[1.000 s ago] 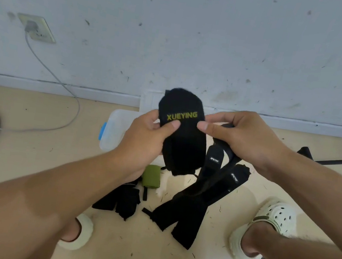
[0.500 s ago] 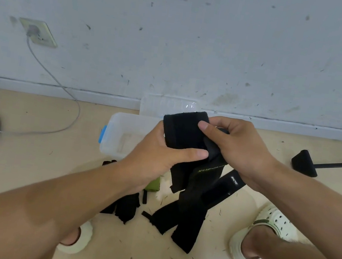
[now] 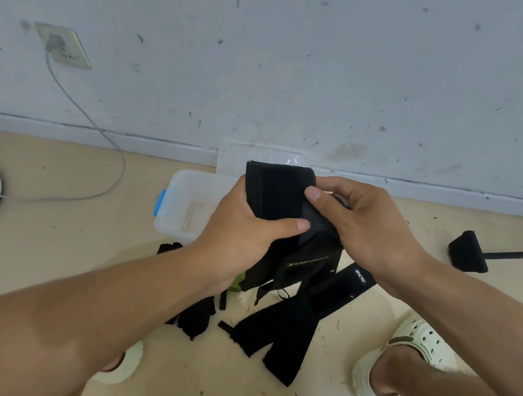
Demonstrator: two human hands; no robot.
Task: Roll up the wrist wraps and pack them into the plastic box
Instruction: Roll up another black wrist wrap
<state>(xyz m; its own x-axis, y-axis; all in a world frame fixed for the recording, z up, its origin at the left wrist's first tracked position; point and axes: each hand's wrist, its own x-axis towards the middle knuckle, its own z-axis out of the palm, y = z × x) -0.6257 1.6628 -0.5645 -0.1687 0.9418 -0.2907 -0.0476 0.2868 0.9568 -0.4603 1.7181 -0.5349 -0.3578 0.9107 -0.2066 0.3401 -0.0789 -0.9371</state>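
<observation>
From the head view, I take the plastic box point(image 3: 183, 209) as my landmark: it sits open on the floor by the wall, and I hold the wrist wrap point(image 3: 278, 200) in the air just right of it and a little nearer me. My left hand point(image 3: 240, 239) grips the wrap from the box side, thumb curled across its front. My right hand point(image 3: 355, 223) pinches the far edge, thumb pressed onto the fabric and fingers curled behind. The printed tail hangs down from the fold toward the floor.

More loose wraps point(image 3: 283, 334) lie on the floor nearer me than the box, with a small green roll point(image 3: 237, 283) just beside its near corner, mostly behind my left wrist.

To do this roll well, I judge I should keep the edges square, hold tension with the left thumb, and turn the core over with the right so the turns stack tight; slack fabric would give a fat roll that packs badly.

What I cannot make out: the core of the roll behind my fingers, how many turns are made, where the hook-and-loop end sits, and the box's near right part, which my left hand covers. The lid point(image 3: 259, 160) leaning behind the box is faint against the wall.
</observation>
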